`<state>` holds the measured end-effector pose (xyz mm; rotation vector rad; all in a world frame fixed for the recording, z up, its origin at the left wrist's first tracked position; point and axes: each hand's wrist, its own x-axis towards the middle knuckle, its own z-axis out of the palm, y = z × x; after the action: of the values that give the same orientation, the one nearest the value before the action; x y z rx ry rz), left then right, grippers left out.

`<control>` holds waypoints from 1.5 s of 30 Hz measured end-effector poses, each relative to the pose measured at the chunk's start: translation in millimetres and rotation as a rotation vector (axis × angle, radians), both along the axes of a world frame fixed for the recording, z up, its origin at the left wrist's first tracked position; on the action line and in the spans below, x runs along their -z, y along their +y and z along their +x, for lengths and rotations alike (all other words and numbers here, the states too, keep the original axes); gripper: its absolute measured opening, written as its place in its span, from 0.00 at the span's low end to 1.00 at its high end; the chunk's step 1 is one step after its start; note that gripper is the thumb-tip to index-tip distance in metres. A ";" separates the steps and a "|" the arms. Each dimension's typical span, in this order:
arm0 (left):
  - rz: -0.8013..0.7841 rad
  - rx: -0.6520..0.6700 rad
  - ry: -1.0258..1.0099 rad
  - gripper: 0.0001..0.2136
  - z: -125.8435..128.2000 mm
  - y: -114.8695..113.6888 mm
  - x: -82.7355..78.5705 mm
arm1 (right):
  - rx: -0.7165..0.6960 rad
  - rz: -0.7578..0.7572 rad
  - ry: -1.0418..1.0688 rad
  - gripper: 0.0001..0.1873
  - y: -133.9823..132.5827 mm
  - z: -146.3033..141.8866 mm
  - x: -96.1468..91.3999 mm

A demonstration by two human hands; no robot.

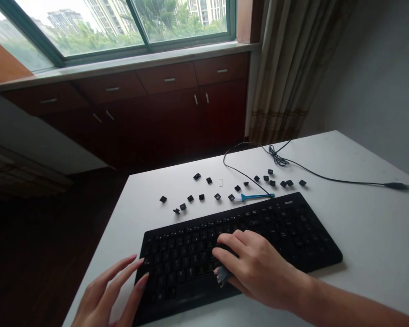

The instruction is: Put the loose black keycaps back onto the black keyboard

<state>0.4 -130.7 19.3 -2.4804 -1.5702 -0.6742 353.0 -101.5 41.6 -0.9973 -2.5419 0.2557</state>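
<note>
**Loose small parts on worktop (371, 218): displacement risk noted**

Right hand (255, 268) lies over the keyboard (279, 222), fingers curled narrow, pinching a small grey tool (222, 276) with its tip pointing down among the keys. What the tip engages cannot be told. Left hand (105, 290) is open with fingers spread, fingertips at the keyboard's left edge; contact cannot be confirmed.

The keyboard lies flat near the worktop's near edge. Beyond it, black keycaps (209, 180) are scattered, and a blue brush (255, 197) sits just behind the keyboard's far edge. Beside the brush runs a black cable (327, 175), looped and bundled, ending in a plug (397, 185) near the right edge. Farther off stand wooden cabinets (167, 79) below a window (122, 27).

Risks: a tug on the cable could drag the brush through the keycaps and scatter them. A slip of the tool could mark the keys. A hard shove could move the keyboard toward the edge.
</note>
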 end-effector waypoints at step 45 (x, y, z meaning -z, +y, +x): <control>-0.127 -0.233 -0.525 0.18 22.7 103.9 3.8 | -0.175 0.088 0.115 0.24 -9.1 1.3 10.9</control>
<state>23.1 -26.8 15.5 -2.2585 -2.0903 -1.2957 354.3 -110.6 30.7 -0.7075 -2.5136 0.2410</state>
